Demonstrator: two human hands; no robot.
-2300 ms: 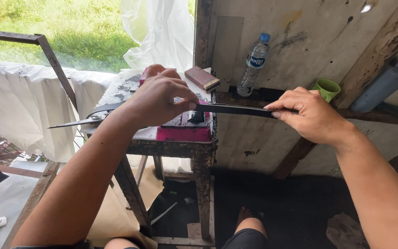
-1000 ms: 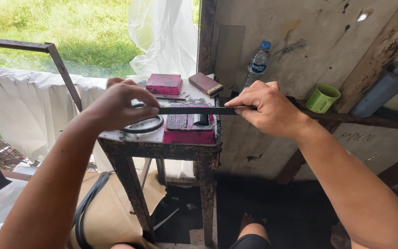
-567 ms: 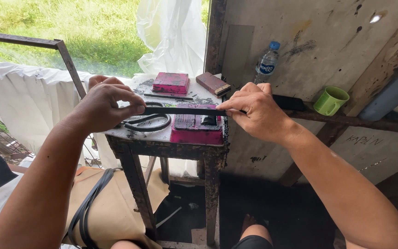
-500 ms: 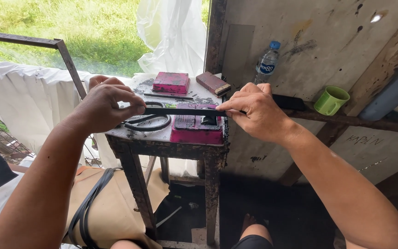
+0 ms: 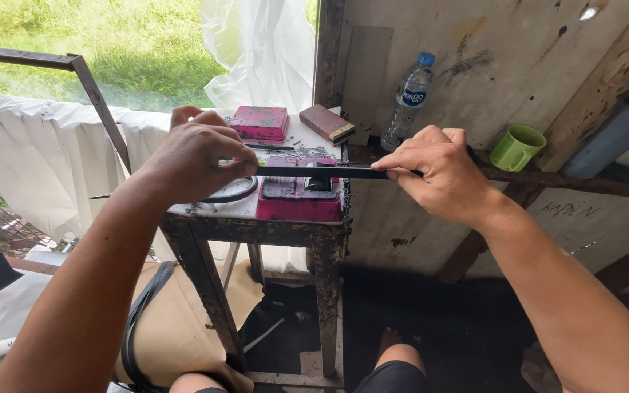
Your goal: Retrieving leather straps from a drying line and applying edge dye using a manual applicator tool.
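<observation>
A long dark blade (image 5: 322,172) lies flat across a pink sharpening block (image 5: 296,198) on a small worn metal stand (image 5: 249,218). My left hand (image 5: 194,156) presses down on the blade's left part with closed fingers. My right hand (image 5: 442,175) grips the blade's right end, which is hidden in my fist. A second pink block (image 5: 260,122) and a brown block (image 5: 327,124) sit at the back of the stand. A round dark object (image 5: 233,189) lies under my left hand.
A plastic water bottle (image 5: 409,98) and a green mug (image 5: 516,147) stand on a wooden ledge against the stained wall at the right. White cloth (image 5: 30,160) hangs over a metal rail at the left. My bare foot (image 5: 394,342) is below the stand.
The blade has slid left across the pink block and then part of the way back right, both hands moving with it. The view has shifted slightly.
</observation>
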